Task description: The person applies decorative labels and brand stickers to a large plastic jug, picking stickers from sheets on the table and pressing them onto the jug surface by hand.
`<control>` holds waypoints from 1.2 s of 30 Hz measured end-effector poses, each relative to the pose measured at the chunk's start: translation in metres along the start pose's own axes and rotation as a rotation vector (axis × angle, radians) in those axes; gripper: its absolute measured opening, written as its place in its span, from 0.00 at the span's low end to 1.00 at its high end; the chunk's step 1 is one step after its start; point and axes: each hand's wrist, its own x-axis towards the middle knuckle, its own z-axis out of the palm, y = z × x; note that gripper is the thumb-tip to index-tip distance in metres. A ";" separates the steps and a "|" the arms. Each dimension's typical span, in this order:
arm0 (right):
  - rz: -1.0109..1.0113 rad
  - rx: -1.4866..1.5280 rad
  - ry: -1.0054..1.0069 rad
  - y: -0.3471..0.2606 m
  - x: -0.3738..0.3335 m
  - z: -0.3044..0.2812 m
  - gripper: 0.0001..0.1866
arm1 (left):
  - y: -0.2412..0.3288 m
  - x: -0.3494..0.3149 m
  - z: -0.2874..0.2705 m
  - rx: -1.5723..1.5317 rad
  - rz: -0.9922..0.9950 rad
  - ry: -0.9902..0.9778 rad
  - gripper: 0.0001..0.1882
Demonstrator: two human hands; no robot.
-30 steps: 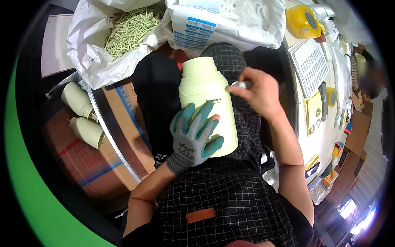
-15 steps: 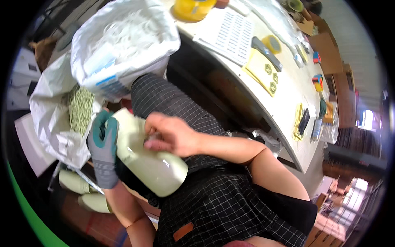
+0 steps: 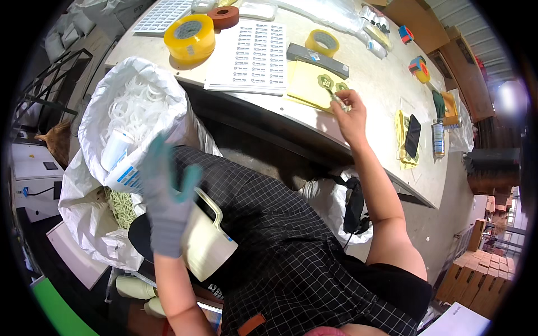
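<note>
My left hand [image 3: 165,201], in a grey and green glove, is smeared by motion, its thumb and fingers apart. It is raised over a pale green pitcher [image 3: 208,246] that lies tilted against my lap with its handle up. Part of the pitcher is hidden behind the glove. My bare right hand [image 3: 352,115] reaches to the table's near edge, thumb and fingertips pinched on a slim light-coloured piece [image 3: 338,102], too small to name. Its tip is at a yellow sheet [image 3: 307,84] bearing dark green flower-shaped stickers [image 3: 325,82].
On the table [image 3: 386,112] are label sheets [image 3: 252,59], tape rolls [image 3: 189,42], a long grey box [image 3: 318,60], a phone [image 3: 413,136] and a spray can [image 3: 438,139]. White sacks stand at my left, one with clear rings [image 3: 131,106], another with green pieces [image 3: 120,208].
My right hand has left the pitcher and moved to the yellow sheet. The left glove has lifted off the pitcher's end. The pitcher has turned, and its handle now shows. My view has shifted.
</note>
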 end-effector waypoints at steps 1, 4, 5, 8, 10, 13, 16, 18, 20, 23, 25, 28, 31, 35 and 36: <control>-0.003 -0.112 0.023 0.003 0.004 -0.002 0.11 | 0.026 0.027 0.016 -0.050 0.179 -0.064 0.29; -0.076 -0.307 0.037 0.009 0.013 0.000 0.08 | 0.081 0.071 0.106 0.108 0.483 -0.297 0.40; -0.106 -0.353 0.034 0.015 0.015 0.000 0.08 | 0.096 0.082 0.139 0.104 0.550 -0.308 0.43; -0.216 -0.364 0.011 0.022 0.016 0.003 0.07 | 0.120 0.109 0.219 0.073 0.596 -0.305 0.43; -0.223 -0.405 -0.042 0.025 0.015 0.005 0.08 | 0.121 0.112 0.247 0.078 0.544 -0.368 0.42; -0.196 -0.441 -0.023 0.032 0.023 0.007 0.07 | 0.117 0.110 0.258 0.077 0.577 -0.327 0.41; -0.194 -0.448 -0.050 0.030 0.028 0.008 0.08 | 0.118 0.109 0.259 0.083 0.571 -0.348 0.40; -0.169 -0.453 -0.140 0.026 0.030 0.006 0.10 | 0.119 0.111 0.257 0.105 0.562 -0.354 0.40; -0.127 -0.365 -0.146 0.032 0.036 0.004 0.12 | 0.119 0.109 0.257 0.101 0.561 -0.352 0.40; 0.184 0.144 0.088 0.045 0.057 -0.002 0.14 | 0.124 0.111 0.258 0.095 0.555 -0.356 0.40; 0.243 0.381 0.306 0.040 0.063 -0.006 0.15 | 0.125 0.111 0.257 0.105 0.546 -0.380 0.41; -0.049 0.073 0.154 0.003 0.052 -0.001 0.16 | 0.119 0.111 0.255 0.060 0.539 -0.329 0.44; -0.421 -0.102 0.133 -0.030 0.034 0.001 0.20 | 0.132 0.110 0.208 -0.237 0.309 -0.359 0.47; -0.667 -0.115 -0.016 -0.085 0.009 0.019 0.25 | 0.097 0.091 0.111 -1.487 -0.645 -0.539 0.27; -0.746 -0.091 -0.032 -0.094 0.003 0.027 0.26 | 0.072 0.083 0.104 -1.469 -0.620 -0.527 0.24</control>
